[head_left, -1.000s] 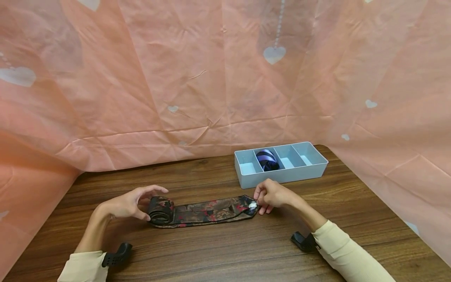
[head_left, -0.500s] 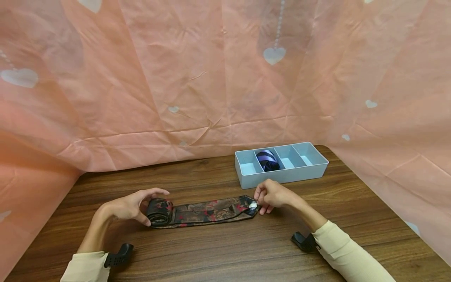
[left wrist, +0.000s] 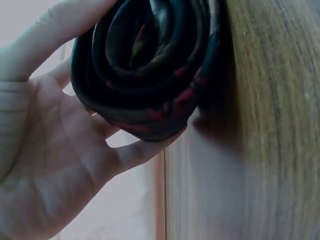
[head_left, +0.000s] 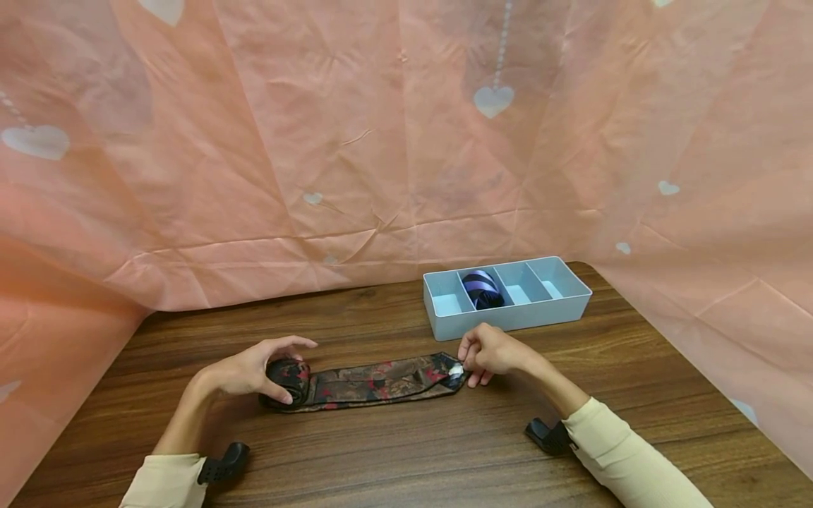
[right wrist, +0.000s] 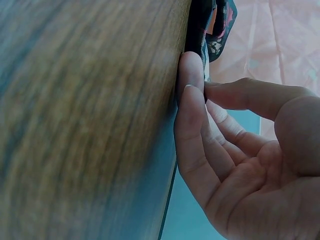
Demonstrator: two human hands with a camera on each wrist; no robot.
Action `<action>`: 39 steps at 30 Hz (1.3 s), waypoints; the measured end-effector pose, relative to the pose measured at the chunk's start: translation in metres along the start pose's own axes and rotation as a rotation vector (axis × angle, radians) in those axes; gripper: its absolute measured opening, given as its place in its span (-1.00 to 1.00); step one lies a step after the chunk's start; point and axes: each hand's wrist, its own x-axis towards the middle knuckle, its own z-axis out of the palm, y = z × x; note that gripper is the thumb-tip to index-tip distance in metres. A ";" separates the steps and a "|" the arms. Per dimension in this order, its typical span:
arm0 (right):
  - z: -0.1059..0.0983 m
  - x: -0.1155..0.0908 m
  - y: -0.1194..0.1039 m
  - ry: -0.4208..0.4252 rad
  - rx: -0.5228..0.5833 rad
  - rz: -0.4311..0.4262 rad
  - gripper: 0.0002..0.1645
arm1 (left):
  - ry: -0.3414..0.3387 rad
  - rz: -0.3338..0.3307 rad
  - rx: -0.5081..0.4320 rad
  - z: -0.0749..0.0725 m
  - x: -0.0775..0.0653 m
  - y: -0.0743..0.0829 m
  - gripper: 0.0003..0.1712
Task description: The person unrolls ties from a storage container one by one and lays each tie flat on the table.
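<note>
A dark necktie (head_left: 375, 381) with brown and red flowers lies across the table, its left part wound into a roll (left wrist: 145, 95) and its wide pointed end flat at the right. My left hand (head_left: 244, 368) curves round the roll, thumb on the near side and fingers over the far side. In the left wrist view the coiled layers show end-on between thumb and fingers. At the other end, my right hand (head_left: 498, 351) pinches the tie's tip between thumb and fingers, down against the table. A small white label shows beside those fingertips (right wrist: 191, 67).
Behind the right hand stands a light blue box (head_left: 508, 317) with several compartments. One of them holds a rolled purple and navy striped tie (head_left: 483, 289). A pink curtain (head_left: 356, 176) hangs round the back and sides of the wooden table (head_left: 356, 458).
My left hand has moved a little to the right, closing in around the roll, and its thumb now lies across the roll's near end. The right hand has stayed put on the tip.
</note>
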 end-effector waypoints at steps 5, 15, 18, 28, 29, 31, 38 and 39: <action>0.000 0.001 0.000 0.000 -0.003 0.004 -0.86 | 0.001 0.010 0.028 0.001 0.003 0.000 0.00; 0.001 0.001 -0.001 -0.007 0.012 0.013 -0.85 | -0.001 0.005 0.031 0.001 0.002 0.000 -0.04; 0.001 0.000 -0.001 -0.005 0.015 0.020 -0.85 | -0.002 0.004 0.017 0.000 0.002 0.000 -0.04; 0.000 0.002 0.001 -0.003 0.001 0.019 -0.83 | 0.021 0.064 -0.013 -0.003 0.000 -0.005 -0.06; 0.000 0.002 0.001 -0.006 0.000 0.012 -0.84 | 0.022 0.066 -0.014 -0.004 0.000 -0.005 -0.07; 0.001 0.002 0.001 -0.004 -0.001 0.014 -0.84 | 0.024 0.068 -0.013 -0.005 0.000 -0.005 -0.07; 0.000 0.001 -0.001 0.003 -0.002 0.025 -0.84 | 0.019 0.108 -0.025 -0.006 -0.002 -0.004 -0.07; 0.000 0.001 -0.001 0.002 0.000 0.026 -0.84 | 0.016 0.110 -0.028 -0.006 -0.002 -0.004 -0.07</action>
